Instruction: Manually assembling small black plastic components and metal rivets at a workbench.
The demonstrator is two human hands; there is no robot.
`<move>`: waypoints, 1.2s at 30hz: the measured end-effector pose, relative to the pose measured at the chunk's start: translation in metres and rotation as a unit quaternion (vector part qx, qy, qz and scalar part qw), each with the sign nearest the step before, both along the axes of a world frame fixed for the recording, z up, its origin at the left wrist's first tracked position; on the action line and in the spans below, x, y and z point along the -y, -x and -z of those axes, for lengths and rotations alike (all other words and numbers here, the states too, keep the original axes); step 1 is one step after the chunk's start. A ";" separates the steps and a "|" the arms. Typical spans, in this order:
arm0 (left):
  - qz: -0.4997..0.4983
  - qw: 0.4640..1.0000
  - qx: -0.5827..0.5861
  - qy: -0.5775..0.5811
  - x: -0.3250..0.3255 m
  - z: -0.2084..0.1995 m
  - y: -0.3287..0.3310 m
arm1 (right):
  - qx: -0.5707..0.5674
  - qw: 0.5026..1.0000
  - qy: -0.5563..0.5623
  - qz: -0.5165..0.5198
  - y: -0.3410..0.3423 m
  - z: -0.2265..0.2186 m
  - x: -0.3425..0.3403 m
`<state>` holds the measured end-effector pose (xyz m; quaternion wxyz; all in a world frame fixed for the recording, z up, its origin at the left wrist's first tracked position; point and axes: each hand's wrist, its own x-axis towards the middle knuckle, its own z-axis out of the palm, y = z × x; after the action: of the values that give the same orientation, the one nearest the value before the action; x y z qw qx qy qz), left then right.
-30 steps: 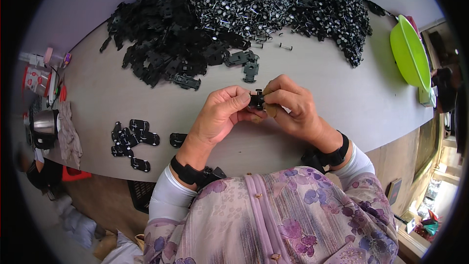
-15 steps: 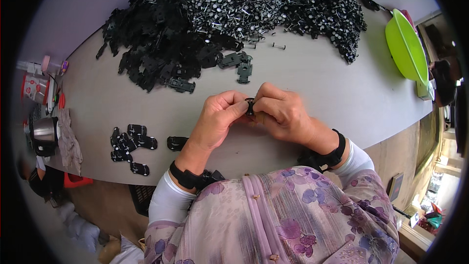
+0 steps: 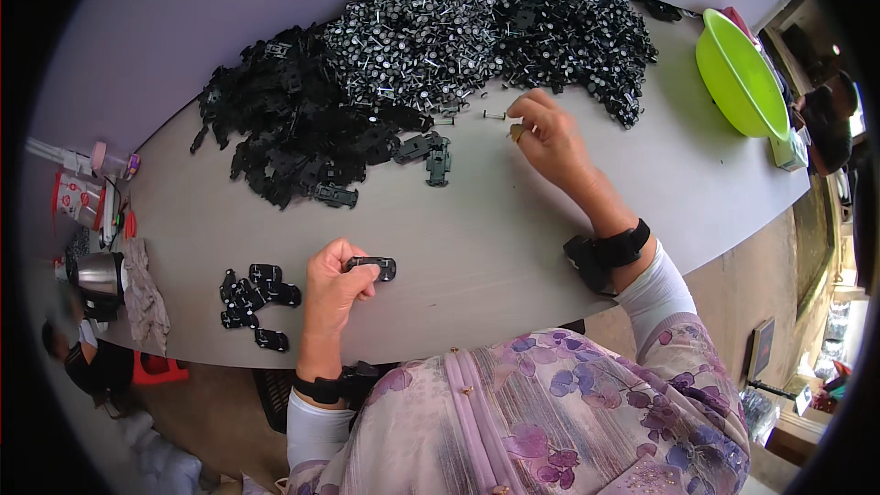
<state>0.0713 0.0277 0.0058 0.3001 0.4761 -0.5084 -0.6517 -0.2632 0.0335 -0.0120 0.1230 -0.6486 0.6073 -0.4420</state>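
Observation:
My left hand (image 3: 337, 282) is closed on a small black toy car base (image 3: 381, 269), its thumb pressed on top, low over the near middle of the table. My right hand (image 3: 550, 133) reaches to the far middle with fingers bent and thumb apart from them. Its fingertips are close beside a loose wheel axle (image 3: 494, 115) but do not visibly touch it. Green-black car bases (image 3: 438, 165) lie between the hands and the piles. To the left of my left hand is a cluster of black car bases with silvery axles (image 3: 241, 297).
Along the back lie a dark heap of car bases (image 3: 284, 119), a heap of silvery wheel axles (image 3: 408, 37) and a heap of black wheel axles (image 3: 577, 37). A lime-green basin (image 3: 742, 73) stands far right. A cloth (image 3: 145, 293) and steel pot (image 3: 97, 273) are at left.
My hands have parted from the small black part they held together. The left has moved down-left onto the car base; the right has moved up-right to the loose axle.

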 end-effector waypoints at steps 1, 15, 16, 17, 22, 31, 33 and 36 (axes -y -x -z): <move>-0.017 0.999 0.034 -0.003 0.002 -0.002 -0.015 | -0.048 0.998 0.026 0.022 0.008 0.003 0.007; 0.035 0.844 0.213 0.491 0.036 -0.021 0.046 | -0.131 0.983 -0.128 -0.027 -0.004 -0.001 0.001; 0.046 0.820 0.207 0.532 0.047 -0.015 0.068 | -0.135 0.982 -0.128 -0.027 -0.006 -0.003 -0.002; 0.056 0.793 0.203 0.571 0.055 -0.009 0.085 | -0.128 0.984 -0.124 -0.015 -0.010 -0.008 -0.003; 0.098 0.766 0.320 0.549 0.078 0.014 0.117 | -0.105 0.987 -0.096 -0.081 -0.009 -0.009 -0.002; -0.026 0.977 -0.048 0.208 0.056 0.000 0.099 | -0.135 0.983 -0.095 -0.077 -0.005 -0.010 -0.007; 0.018 0.989 -0.141 -0.040 0.042 -0.011 0.093 | -0.047 0.990 -0.091 -0.101 -0.019 -0.027 -0.013; 0.064 0.968 -0.198 -0.140 0.037 -0.003 0.088 | 0.039 0.987 -0.039 -0.149 -0.039 -0.034 -0.021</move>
<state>-0.0168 -0.0098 0.0083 0.2831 0.3414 -0.3719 -0.8155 -0.2243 0.0545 0.0221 0.2365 -0.7087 0.5153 -0.4199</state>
